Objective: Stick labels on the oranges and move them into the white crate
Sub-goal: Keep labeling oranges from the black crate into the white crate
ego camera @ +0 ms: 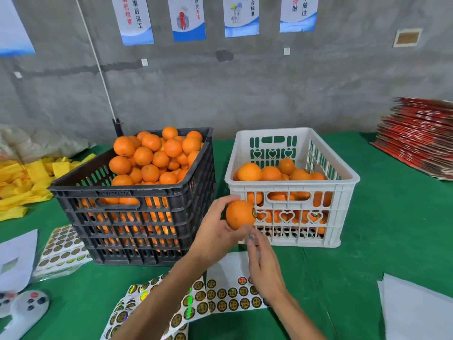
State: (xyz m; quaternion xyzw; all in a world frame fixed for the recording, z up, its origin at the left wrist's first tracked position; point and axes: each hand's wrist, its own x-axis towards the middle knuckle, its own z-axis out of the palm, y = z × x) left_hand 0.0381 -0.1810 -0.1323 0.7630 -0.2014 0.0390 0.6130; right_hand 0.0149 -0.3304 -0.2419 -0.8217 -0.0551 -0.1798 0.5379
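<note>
My left hand [215, 229] grips an orange [239, 214] in the air, in front of the white crate [291, 238]. A round dark label sits on the orange's right side. My right hand [263, 261] is just below the orange, fingers relaxed and slightly blurred, holding nothing I can see. The white crate holds several oranges. To its left stands a black crate [137, 217] heaped with oranges. Sheets of round gold-and-black labels [220, 296] lie on the green table under my forearms.
More label sheets [62, 246] lie left of the black crate, with white paper [17, 258] and a white controller [27, 307] beside them. Yellow foam nets [24, 180] are piled far left. Flat red cartons [419, 136] are stacked back right. White paper [416, 310] lies front right.
</note>
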